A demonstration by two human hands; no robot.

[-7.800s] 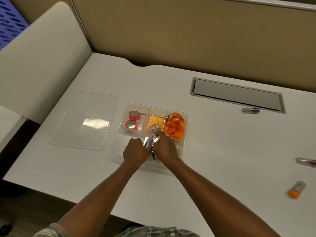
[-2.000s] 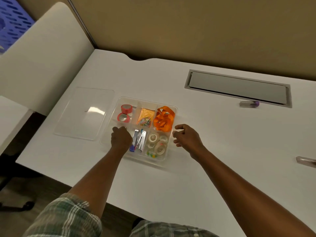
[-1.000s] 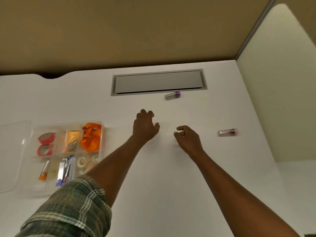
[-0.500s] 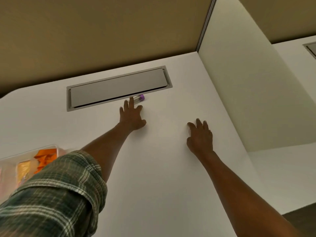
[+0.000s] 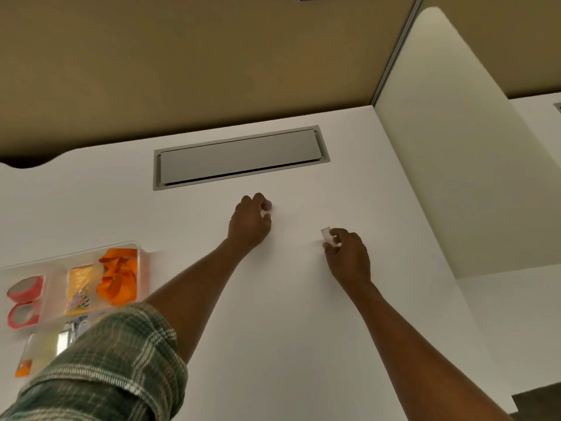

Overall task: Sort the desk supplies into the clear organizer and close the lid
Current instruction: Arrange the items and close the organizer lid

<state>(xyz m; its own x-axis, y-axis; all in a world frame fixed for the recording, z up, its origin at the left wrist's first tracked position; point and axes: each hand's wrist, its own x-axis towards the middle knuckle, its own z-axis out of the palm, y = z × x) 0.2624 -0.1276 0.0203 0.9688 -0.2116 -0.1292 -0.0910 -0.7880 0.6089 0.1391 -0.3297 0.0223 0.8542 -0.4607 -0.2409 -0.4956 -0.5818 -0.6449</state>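
Note:
My left hand grips a small clear tube with a purple cap; only the cap end shows past my fingers. My right hand pinches another small clear tube, whose end sticks out above my fingers. Both hands are over the white desk, right of the clear organizer. The organizer lies at the left edge, partly behind my plaid sleeve. It holds pink tape rolls, an orange ribbon, a packet with paper clips and metal clips.
A grey cable hatch is set into the desk just beyond my left hand. A tan partition rises behind the desk and a white divider panel closes its right side. The organizer's lid is out of view.
My left hand has closed round the purple-capped tube and drawn back from the hatch. My right hand has lifted the other tube off the desk. The view swung back left, showing the organizer.

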